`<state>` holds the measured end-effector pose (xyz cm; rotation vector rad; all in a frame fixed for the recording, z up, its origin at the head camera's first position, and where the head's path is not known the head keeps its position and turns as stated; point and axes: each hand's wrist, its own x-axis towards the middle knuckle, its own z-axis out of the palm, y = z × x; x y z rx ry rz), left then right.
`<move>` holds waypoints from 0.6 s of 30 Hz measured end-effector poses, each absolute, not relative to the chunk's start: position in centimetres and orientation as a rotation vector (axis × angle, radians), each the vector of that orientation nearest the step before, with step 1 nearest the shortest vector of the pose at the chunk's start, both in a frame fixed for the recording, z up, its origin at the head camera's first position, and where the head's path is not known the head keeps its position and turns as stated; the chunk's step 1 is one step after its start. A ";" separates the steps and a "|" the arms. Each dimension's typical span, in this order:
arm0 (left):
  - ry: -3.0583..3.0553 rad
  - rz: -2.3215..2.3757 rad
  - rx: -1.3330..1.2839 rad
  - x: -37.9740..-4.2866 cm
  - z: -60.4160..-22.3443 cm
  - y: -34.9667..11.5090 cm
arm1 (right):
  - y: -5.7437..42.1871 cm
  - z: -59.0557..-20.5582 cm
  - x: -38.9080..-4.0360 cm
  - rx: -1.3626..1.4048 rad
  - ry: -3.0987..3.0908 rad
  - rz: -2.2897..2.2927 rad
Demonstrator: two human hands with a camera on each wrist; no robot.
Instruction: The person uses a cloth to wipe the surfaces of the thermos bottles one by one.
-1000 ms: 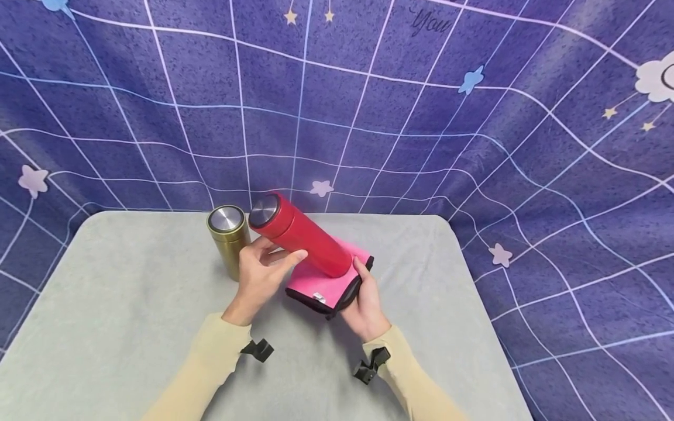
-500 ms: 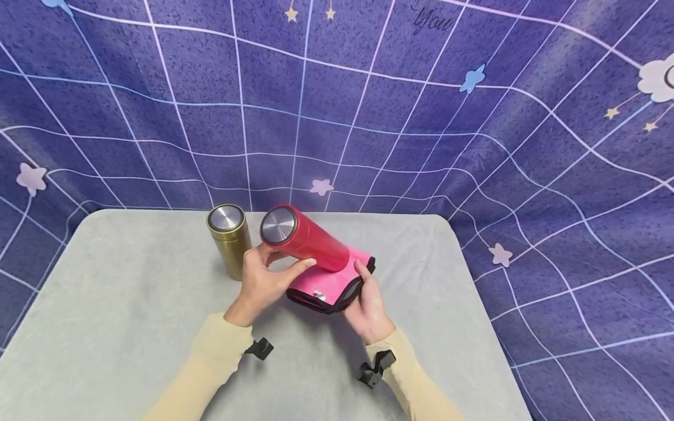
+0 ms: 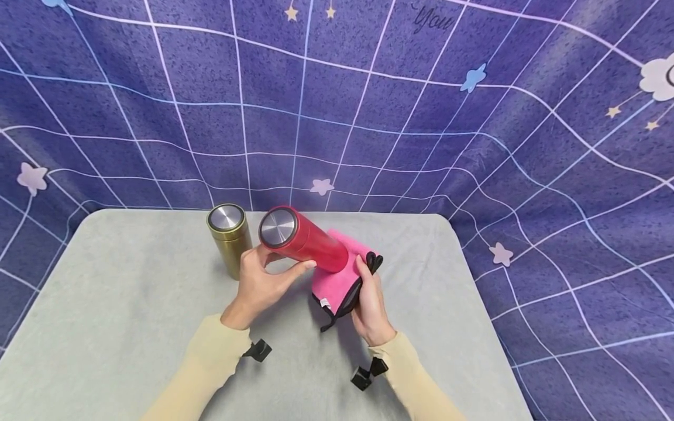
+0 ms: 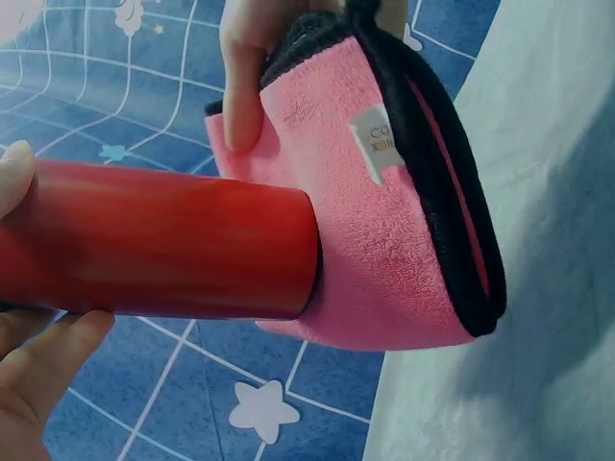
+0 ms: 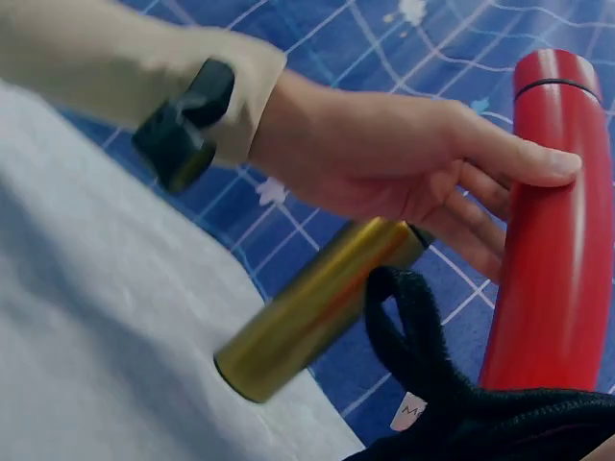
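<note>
Red flask point(image 3: 321, 241) gripped in our left hand point(image 3: 259, 286), cloth point(image 3: 333, 286) in our right hand point(image 3: 372, 310), we're risking (by swinging left) toppling the gold flask point(image 3: 232, 250) near the table's point(image 3: 126, 292) far edge.

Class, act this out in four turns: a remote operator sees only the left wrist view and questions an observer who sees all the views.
Operator: I see the left hand gripping a red bottle, and a pink cloth. Is there another bottle?
Observer: Yes, the head view shows a gold bottle standing upright on the table, left of the red one.
Operator: My view cuts off the red bottle's far end. What is there?
Observer: In the head view, a round silver top with a dark rim.
</note>
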<state>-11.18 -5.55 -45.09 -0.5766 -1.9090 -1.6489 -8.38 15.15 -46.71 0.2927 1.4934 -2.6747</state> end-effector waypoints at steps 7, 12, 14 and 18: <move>-1.882 -1.664 -0.507 -10.6 -45.0 -4.9 | 14.8 -46.7 -8.6 0.041 2.048 -2.565; -1.873 -1.697 -0.467 -10.3 -44.8 -4.5 | 15.0 -46.7 -9.1 -0.281 2.439 -2.285; -1.872 -1.728 -0.455 -10.1 -44.8 -4.5 | 15.4 -46.9 -9.2 -0.315 2.541 -2.163; -1.869 -1.811 -0.430 -9.9 -44.7 -4.5 | 16.3 -47.0 -9.5 -0.251 2.630 -1.966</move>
